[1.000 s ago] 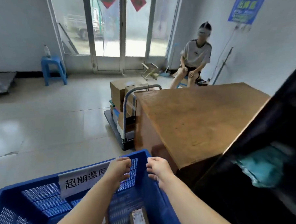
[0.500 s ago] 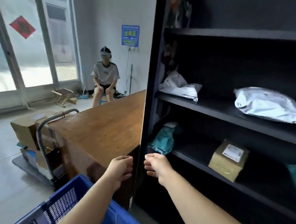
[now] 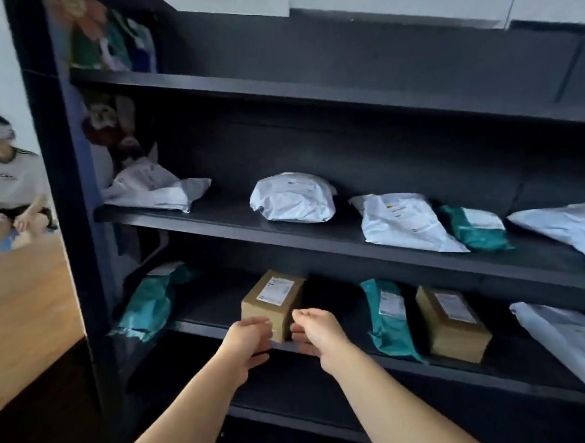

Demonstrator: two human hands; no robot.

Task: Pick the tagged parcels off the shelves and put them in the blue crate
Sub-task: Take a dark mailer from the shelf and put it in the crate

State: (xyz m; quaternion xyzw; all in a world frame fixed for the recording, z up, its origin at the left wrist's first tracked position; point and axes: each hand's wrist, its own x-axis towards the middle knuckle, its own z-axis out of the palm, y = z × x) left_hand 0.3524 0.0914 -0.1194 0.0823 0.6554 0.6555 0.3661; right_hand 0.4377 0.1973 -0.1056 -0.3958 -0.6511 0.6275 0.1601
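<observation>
Left hand (image 3: 248, 338) and right hand (image 3: 315, 330), fingers loosely curled, holding nothing, side by side at the near end of a cardboard box (image 3: 271, 303) on the lower shelf (image 3: 325, 350); its white label unreadable; blue crate, half a second ago below, now out of view.

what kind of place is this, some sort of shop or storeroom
Most likely a parcel pickup or courier depot. Black shelving holds labelled parcels: white poly mailers, teal mailers and cardboard boxes bearing shipping labels. Both hands reach toward one box.
</observation>
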